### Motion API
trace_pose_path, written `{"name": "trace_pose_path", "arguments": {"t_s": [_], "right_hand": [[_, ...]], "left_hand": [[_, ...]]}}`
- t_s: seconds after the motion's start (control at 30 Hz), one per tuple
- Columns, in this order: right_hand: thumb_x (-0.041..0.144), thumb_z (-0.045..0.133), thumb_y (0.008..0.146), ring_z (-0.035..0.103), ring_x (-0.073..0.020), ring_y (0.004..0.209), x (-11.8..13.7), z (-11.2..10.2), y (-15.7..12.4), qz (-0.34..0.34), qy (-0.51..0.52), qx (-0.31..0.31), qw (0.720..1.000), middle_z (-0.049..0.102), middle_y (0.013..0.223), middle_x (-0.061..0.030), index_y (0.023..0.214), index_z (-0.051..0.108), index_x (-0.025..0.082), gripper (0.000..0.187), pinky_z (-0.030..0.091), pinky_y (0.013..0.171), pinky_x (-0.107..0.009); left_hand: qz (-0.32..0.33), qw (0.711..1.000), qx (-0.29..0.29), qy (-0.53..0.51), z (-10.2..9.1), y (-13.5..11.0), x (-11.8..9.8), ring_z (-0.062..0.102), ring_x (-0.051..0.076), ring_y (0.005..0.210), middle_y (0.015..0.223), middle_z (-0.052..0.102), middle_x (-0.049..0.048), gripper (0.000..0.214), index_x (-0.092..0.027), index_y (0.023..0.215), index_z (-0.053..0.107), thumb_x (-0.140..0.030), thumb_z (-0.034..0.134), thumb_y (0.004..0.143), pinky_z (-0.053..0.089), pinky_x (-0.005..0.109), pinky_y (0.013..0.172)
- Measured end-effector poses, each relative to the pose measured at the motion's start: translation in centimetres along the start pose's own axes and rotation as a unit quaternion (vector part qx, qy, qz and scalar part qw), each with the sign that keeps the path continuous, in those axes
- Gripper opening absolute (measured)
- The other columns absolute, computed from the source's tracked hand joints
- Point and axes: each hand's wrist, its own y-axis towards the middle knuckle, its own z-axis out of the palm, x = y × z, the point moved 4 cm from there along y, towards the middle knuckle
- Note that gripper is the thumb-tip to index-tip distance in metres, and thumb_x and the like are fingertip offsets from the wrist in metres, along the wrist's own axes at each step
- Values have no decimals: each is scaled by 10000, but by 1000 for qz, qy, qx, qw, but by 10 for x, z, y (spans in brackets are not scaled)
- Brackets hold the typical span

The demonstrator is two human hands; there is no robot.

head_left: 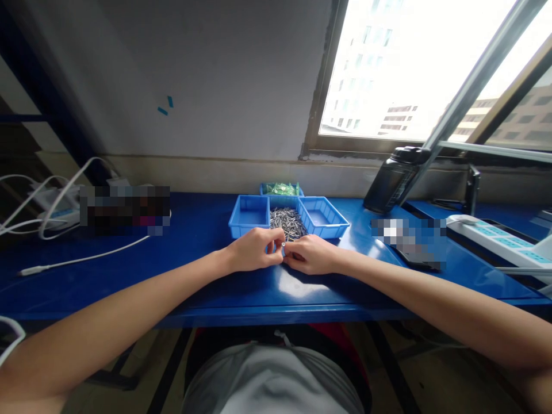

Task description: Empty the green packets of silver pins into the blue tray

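My left hand (257, 249) and my right hand (314, 255) meet at the fingertips, just in front of the middle blue bin. The fingers of both hands are closed in a pinch. A small shiny metal piece (283, 245) with a round end shows between them; its exact kind is too small to tell. Behind my fingers, many thin loose metal pieces (288, 222), like pins or small screws, fill the middle bin, whose front is partly hidden by my hands. A blue bin (249, 214) stands to its left and another blue bin (323, 216) to its right.
Behind the bins, a blue tray holds green plastic bags (281, 188). On the blue table (194, 253), a white cable (95, 257) lies at left. At right are a black bottle (393, 181), a dark flat device (418, 257) and a white power strip (500, 238).
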Motion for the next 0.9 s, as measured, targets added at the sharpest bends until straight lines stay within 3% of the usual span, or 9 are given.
{"name": "trace_pose_path", "arguments": {"t_s": [0.2, 0.47, 0.9], "right_hand": [[245, 493, 805, 437, -80, 486, 0, -5, 3, -50, 30, 18, 998, 539, 559, 11, 724, 557, 163, 132, 296, 503, -199], [326, 514, 834, 460, -72, 478, -3, -13, -4, -2, 112, -5, 994, 535, 557, 26, 790, 540, 153, 180, 317, 486, -185], [240, 447, 876, 481, -93, 525, -5, -16, -5, 17, 66, 21, 997, 597, 633, -22, 834, 609, 157, 188, 310, 517, -203]], "left_hand": [[11, 999, 49, 15, 4, 1, 3, 476, 74, 544, 651, 542, -30, 83, -159, 802, 559, -165, 495, 749, 382, 179, 541], [13, 997, 75, 1, 5, 2, 6, 510, 83, 595, 707, 589, -16, 88, -152, 817, 588, -184, 516, 778, 393, 178, 568], [13, 996, 83, 19, 7, 3, 7, 524, 101, 637, 713, 605, -9, 116, -158, 806, 607, -241, 526, 801, 377, 195, 578]]}}
